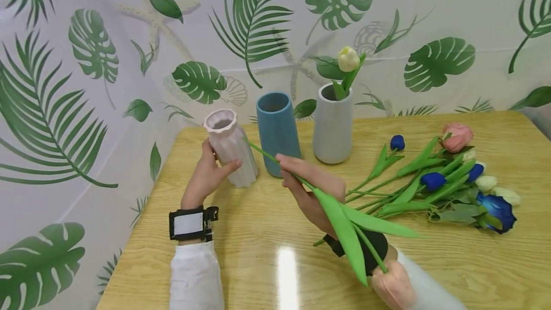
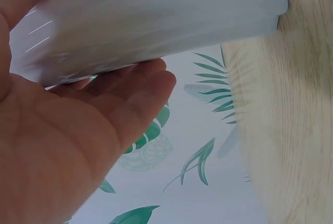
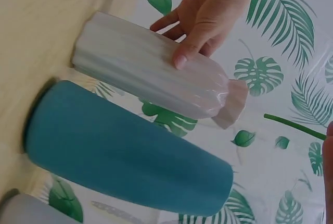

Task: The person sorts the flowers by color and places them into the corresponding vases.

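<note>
My left hand (image 1: 207,172) grips a pale pink ribbed vase (image 1: 231,149) standing on the wooden table (image 1: 267,233); the thumb lies across its front. In the left wrist view my palm (image 2: 67,140) wraps the vase (image 2: 151,21). The right wrist view shows the vase (image 3: 151,67) and the left hand (image 3: 208,13) on it. My right hand (image 1: 311,190) pinches the green stem of a pink tulip (image 1: 344,219). Its bloom (image 1: 392,285) hangs down by my wrist, and its stem tip (image 3: 294,125) points toward the pink vase's mouth.
A blue vase (image 1: 277,133) and a grey vase (image 1: 332,123) holding a white tulip (image 1: 347,59) stand behind. A heap of artificial flowers (image 1: 447,181), blue, pink and white, lies at the right. A leaf-print curtain (image 1: 86,61) backs the table.
</note>
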`<state>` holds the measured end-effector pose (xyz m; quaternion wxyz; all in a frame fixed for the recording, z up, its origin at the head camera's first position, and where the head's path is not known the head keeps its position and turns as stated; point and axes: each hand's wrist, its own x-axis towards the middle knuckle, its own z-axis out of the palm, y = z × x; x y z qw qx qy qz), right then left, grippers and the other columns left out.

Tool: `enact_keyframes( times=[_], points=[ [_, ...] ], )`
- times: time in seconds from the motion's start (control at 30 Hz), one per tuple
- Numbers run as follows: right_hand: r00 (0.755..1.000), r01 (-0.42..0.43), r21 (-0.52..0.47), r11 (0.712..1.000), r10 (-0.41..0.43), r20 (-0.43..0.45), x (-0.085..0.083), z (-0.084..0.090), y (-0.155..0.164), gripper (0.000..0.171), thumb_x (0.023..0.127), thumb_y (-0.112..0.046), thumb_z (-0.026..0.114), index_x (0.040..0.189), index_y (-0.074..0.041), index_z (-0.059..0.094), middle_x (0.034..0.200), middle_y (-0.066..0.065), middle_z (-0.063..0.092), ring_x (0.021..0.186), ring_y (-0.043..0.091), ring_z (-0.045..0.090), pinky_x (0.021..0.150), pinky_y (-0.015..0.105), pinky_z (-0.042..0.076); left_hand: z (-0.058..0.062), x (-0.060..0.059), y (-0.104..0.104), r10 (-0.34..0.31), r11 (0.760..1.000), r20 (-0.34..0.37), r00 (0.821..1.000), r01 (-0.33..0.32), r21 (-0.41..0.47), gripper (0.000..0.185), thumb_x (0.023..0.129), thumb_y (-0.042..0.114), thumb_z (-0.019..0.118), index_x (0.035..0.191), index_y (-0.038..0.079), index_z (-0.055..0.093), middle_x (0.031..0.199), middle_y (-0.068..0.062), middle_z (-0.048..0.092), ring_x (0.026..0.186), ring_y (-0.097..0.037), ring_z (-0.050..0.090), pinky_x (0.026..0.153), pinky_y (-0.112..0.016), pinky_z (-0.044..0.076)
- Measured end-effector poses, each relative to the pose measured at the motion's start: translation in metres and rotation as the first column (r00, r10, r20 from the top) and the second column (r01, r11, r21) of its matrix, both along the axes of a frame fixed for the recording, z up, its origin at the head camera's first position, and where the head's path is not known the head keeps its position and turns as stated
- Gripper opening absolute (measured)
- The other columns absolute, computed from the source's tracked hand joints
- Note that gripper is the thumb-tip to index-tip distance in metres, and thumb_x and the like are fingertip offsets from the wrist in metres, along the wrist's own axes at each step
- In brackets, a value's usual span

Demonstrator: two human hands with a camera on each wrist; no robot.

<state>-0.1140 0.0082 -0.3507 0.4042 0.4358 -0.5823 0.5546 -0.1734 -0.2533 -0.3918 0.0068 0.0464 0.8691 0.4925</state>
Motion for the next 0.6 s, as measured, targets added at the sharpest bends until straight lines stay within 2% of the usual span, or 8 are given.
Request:
enact_keyframes(
  times=[0.13,0.2,0.3,0.43,0.53,0.6],
  points=[
    [0.999,0.016,-0.001,1.0,-0.016,-0.033,-0.007,0.016,-0.014,0.019,0.097,-0.006,0.063,0.107,0.008,0.071,0.104,0.022,0.073,0.094,0.021,0.073,0.075,0.025,0.057,-0.002,-0.003,0.001,-0.007,1.0,-0.005,1.0,0.007,0.008,0.092,0.093,0.019,0.071,0.154,0.0,0.005,0.151,-0.028,0.031,0.136,-0.043,0.041,0.105,-0.057,0.041],
    [1.0,0.005,0.007,1.0,-0.005,-0.015,-0.011,0.021,-0.02,0.02,0.097,-0.006,0.062,0.106,0.01,0.07,0.1,0.023,0.073,0.084,0.02,0.073,0.072,0.024,0.056,-0.004,-0.004,0.001,-0.01,1.0,-0.007,1.0,0.01,0.009,0.092,0.093,0.019,0.071,0.153,-0.001,0.005,0.151,-0.029,0.03,0.136,-0.042,0.04,0.106,-0.057,0.039],
    [1.0,0.017,0.043,0.999,-0.018,0.023,-0.014,0.029,-0.026,0.016,0.09,0.008,0.065,0.105,0.013,0.069,0.095,0.024,0.072,0.07,0.021,0.069,0.063,0.026,0.052,-0.004,-0.004,0.001,-0.013,1.0,-0.01,1.0,0.013,0.012,0.093,0.093,0.019,0.072,0.153,-0.002,0.005,0.152,-0.029,0.03,0.137,-0.042,0.039,0.108,-0.056,0.038],
    [0.991,0.082,0.141,0.987,-0.096,0.094,-0.017,0.041,-0.031,0.026,0.079,0.021,0.067,0.104,0.015,0.068,0.094,0.025,0.071,0.072,0.027,0.069,0.063,0.03,0.054,-0.004,-0.003,0.002,-0.014,1.0,-0.017,1.0,0.014,0.014,0.092,0.093,0.019,0.072,0.153,-0.001,0.006,0.151,-0.029,0.032,0.136,-0.041,0.04,0.107,-0.057,0.039],
    [0.977,0.088,0.213,0.973,-0.126,0.172,-0.027,0.04,-0.034,0.023,0.086,0.013,0.067,0.109,0.012,0.068,0.096,0.022,0.072,0.07,0.026,0.07,0.065,0.031,0.056,-0.004,-0.004,0.004,-0.02,1.0,-0.019,1.0,0.02,0.018,0.092,0.093,0.02,0.071,0.153,0.0,0.006,0.15,-0.028,0.033,0.136,-0.041,0.041,0.107,-0.057,0.038],
    [0.963,0.069,0.24,0.968,-0.128,0.238,-0.042,0.029,-0.037,0.022,0.093,0.003,0.064,0.114,0.006,0.069,0.101,0.018,0.072,0.075,0.022,0.07,0.068,0.029,0.056,-0.004,-0.004,0.004,-0.023,0.999,-0.018,1.0,0.024,0.023,0.093,0.093,0.022,0.071,0.154,0.001,0.004,0.15,-0.028,0.033,0.136,-0.041,0.04,0.108,-0.057,0.038]
  ],
)
